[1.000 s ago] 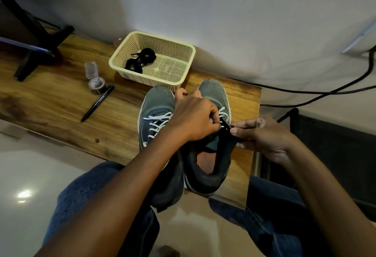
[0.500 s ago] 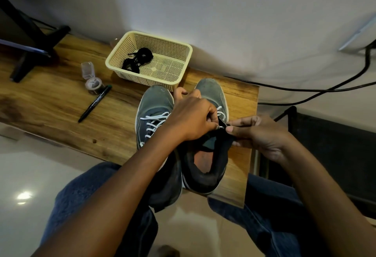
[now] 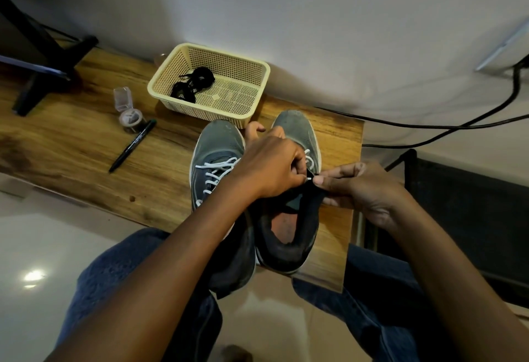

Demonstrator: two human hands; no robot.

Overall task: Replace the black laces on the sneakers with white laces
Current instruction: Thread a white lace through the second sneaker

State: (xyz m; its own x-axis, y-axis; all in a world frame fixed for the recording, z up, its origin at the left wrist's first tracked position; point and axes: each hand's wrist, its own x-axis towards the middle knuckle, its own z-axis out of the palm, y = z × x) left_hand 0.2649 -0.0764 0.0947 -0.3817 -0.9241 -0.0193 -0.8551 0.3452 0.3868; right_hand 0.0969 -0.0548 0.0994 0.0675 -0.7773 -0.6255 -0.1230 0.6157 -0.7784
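Two grey sneakers stand side by side on the wooden table (image 3: 71,144), toes toward the wall. The left sneaker (image 3: 214,146) carries white laces (image 3: 217,172) across its eyelets. On the right sneaker (image 3: 297,129), white lace (image 3: 310,161) shows near the top eyelets. My left hand (image 3: 272,167) is curled over that shoe's tongue and pinches the lace. My right hand (image 3: 360,187) holds the shoe's right collar edge, thumb and forefinger pinching at the lace tip (image 3: 309,179). Bundled black laces (image 3: 194,83) lie in the cream basket (image 3: 257,75).
A black marker (image 3: 131,146) and a small open clear container (image 3: 128,112) lie left of the basket. A dark stand base (image 3: 43,81) sits at the far left. Black cables (image 3: 458,126) run along the wall at right. My knees sit under the table's near edge.
Both hands stay at the right sneaker's top eyelets; my right thumb and forefinger have closed in on the lace tip. The camera view has shifted slightly.
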